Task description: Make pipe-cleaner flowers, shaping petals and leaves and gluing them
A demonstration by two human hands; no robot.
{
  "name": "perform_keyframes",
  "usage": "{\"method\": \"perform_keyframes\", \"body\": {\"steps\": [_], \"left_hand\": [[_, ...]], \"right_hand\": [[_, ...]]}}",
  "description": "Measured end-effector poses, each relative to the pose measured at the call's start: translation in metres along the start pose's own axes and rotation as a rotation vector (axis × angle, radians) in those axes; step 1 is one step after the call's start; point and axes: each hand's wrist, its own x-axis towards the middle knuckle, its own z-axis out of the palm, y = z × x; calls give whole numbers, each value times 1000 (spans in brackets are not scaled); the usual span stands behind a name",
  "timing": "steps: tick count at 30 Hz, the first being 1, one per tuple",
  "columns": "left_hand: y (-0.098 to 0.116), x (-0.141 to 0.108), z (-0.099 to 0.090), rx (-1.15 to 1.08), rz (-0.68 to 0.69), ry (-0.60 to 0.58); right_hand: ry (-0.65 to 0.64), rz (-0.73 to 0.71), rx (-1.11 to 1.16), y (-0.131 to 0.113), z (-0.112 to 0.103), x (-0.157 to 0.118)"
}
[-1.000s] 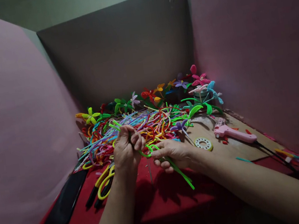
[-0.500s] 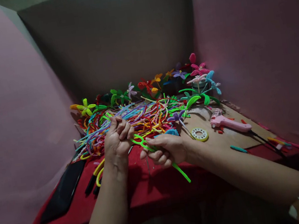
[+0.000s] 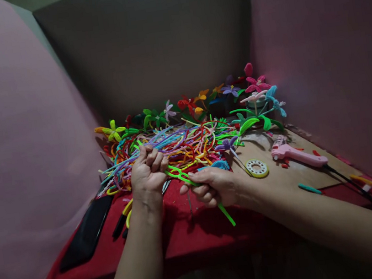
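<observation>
Bright green pipe cleaners (image 3: 177, 173) run between my two fists, looped around each other in the gap. My left hand (image 3: 149, 172) is closed on them, and their upper ends poke out above its thumb. My right hand (image 3: 213, 185) is wrapped round the other side, with a green tail hanging below the little finger. Both hands are held over the front of the table. Behind them lies a heap of many-coloured pipe cleaners (image 3: 186, 144). Just beyond my right hand is a purple pipe-cleaner flower (image 3: 227, 144).
A red cloth (image 3: 187, 245) covers the table. To the right lie a tape roll (image 3: 257, 168), a pink glue gun (image 3: 299, 155) with a dark cable and a board (image 3: 281, 179). A black phone-like slab (image 3: 86, 234) and yellow-handled tool (image 3: 122, 217) lie left. Pipe-cleaner flowers (image 3: 188, 104) line the back.
The loop between my hands has been drawn tighter and flatter. My right hand has moved slightly right relative to my left. The whole view has shifted a little.
</observation>
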Motion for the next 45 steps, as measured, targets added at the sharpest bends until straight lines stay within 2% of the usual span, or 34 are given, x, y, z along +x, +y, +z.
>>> {"method": "perform_keyframes", "body": {"steps": [5, 8, 13, 18, 22, 26, 30, 32, 34, 37, 41, 45], "left_hand": [[7, -3, 2, -118, 73, 83], [11, -7, 6, -146, 81, 102], [9, -10, 12, -181, 25, 62], [1, -7, 15, -176, -80, 15], [3, -8, 24, -154, -38, 26], [5, -15, 35, -162, 1, 34], [1, -25, 47, -109, -23, 5], [2, -29, 55, -77, -40, -13], [6, -32, 63, -58, -46, -41], [9, -35, 76, -21, -36, -76], [6, -34, 83, 21, -47, -78], [5, -25, 79, 44, -9, -74]], "right_hand": [[147, -235, -72, 11, 16, -1], [209, -299, -147, 17, 28, -3], [268, -308, -154, 25, 37, -11], [253, -251, -74, 32, 34, -22], [210, -225, -57, 42, 35, -33], [297, -333, -44, 57, 44, -48], [327, -324, -61, 66, 45, -63], [285, -265, -97, 63, 42, -68], [188, -204, -134, 52, 40, -70], [114, -324, -173, 28, 44, -65], [186, -447, -287, 3, 50, -46], [281, -473, -353, -7, 44, -25]]}}
